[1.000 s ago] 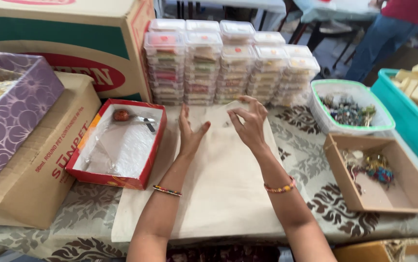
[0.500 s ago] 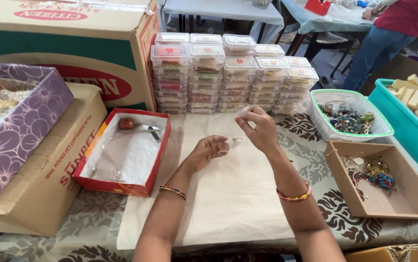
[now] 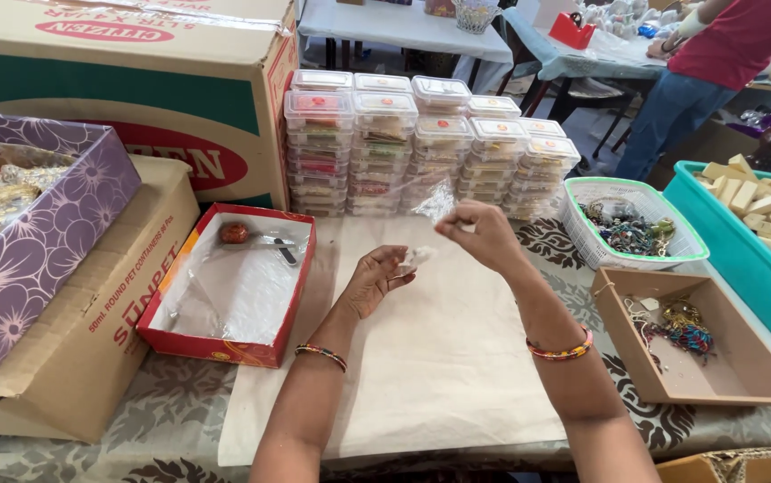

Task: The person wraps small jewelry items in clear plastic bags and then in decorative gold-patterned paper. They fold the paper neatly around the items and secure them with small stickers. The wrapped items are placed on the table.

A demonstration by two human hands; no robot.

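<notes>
at centre frame, the right hand (image 3: 484, 234) pinches a small clear plastic pouch (image 3: 436, 202) above beige paper (image 3: 430, 358). the left hand (image 3: 374, 279), fingers curled, holds a small white piece (image 3: 418, 256) before stacked clear containers (image 3: 403, 143).

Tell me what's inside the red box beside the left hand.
The red box is lined with clear plastic wrap. On it lie a small reddish-brown ball and a dark slim tool. Whatever sits beneath the plastic is hidden.

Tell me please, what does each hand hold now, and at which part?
The right hand pinches a small clear plastic bag at its lower edge. The left hand has a small white item at its fingertips; what it is cannot be told.
</notes>
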